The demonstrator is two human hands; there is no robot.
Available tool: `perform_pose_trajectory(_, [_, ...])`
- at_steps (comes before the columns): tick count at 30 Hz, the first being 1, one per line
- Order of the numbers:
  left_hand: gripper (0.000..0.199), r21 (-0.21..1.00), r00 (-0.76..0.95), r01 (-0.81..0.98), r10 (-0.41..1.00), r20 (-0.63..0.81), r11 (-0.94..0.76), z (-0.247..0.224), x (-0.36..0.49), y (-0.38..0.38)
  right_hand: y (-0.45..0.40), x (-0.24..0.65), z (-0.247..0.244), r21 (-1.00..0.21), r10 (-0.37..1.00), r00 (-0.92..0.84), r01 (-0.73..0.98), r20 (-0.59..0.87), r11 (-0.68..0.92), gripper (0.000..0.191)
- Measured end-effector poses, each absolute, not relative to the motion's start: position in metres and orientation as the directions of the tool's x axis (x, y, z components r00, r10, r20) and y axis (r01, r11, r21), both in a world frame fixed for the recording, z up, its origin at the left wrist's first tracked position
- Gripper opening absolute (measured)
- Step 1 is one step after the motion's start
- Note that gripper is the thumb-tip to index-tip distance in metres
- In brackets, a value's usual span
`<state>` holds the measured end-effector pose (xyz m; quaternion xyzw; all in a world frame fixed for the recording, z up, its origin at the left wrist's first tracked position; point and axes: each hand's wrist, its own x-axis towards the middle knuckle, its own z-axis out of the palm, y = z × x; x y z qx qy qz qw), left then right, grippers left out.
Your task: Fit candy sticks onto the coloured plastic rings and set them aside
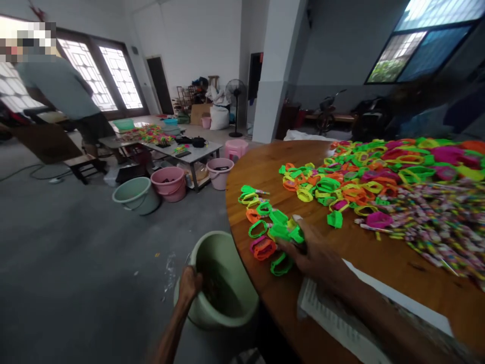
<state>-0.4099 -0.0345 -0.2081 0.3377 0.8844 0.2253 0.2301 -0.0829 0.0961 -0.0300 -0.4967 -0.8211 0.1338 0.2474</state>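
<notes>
My left hand (190, 283) is wrapped round the left rim of a pale green bucket (242, 303), which stands tilted beside the round wooden table (261, 167). Some dark small things lie inside it. Near the table's edge my right hand (312, 247) is closed round green plastic pieces (280, 227). Around it lie loose plastic rings in green, orange and pink, among them a green ring (281, 264) and an orange ring (264, 249). A printed paper stack (337, 323) lies under my right forearm.
A heap of coloured plastic rings (356, 182) and a pile of wrapped sticks (439, 222) cover the table's right side. Pink (169, 189) and green buckets (138, 199) stand on the floor near a low table (204, 151). A person (68, 91) stands at the far left.
</notes>
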Motion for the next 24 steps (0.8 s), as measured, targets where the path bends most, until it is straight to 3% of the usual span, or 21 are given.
perform_pose_trajectory(2, [0.002, 0.542, -0.657, 0.536, 0.723, -0.214, 0.648, -0.186, -0.421, -0.041, 0.086, -0.096, -0.032, -0.419, 0.845, -0.415, 0.738, 0.338, 0.53, 0.085])
perform_pose_trajectory(7, [0.029, 0.579, -0.616, 0.594, 0.779, -0.119, 0.558, -0.119, -0.43, -0.047, 0.055, -0.132, -0.041, -0.337, 0.752, -0.487, 0.687, 0.444, 0.644, 0.069])
perform_pose_trajectory(11, [0.029, 0.663, -0.577, 0.572, 0.811, -0.093, 0.483, -0.072, -0.427, -0.04, 0.022, -0.165, -0.043, -0.369, 0.753, -0.49, 0.666, 0.438, 0.648, 0.074])
perform_pose_trajectory(15, [0.027, 0.815, -0.561, 0.414, 0.819, -0.123, 0.406, -0.049, -0.426, -0.04, 0.007, -0.188, -0.023, -0.37, 0.671, -0.592, 0.561, 0.445, 0.74, 0.083])
perform_pose_trajectory(19, [0.035, 0.904, -0.557, 0.232, 0.811, -0.18, 0.359, -0.043, -0.423, -0.044, 0.064, -0.195, 0.009, -0.315, 0.658, -0.522, 0.6, 0.542, 0.735, 0.076])
perform_pose_trajectory(24, [0.042, 0.918, -0.566, 0.102, 0.781, -0.263, 0.383, -0.042, -0.414, -0.046, 0.18, -0.203, 0.015, -0.426, 0.833, -0.433, 0.718, 0.346, 0.55, 0.073])
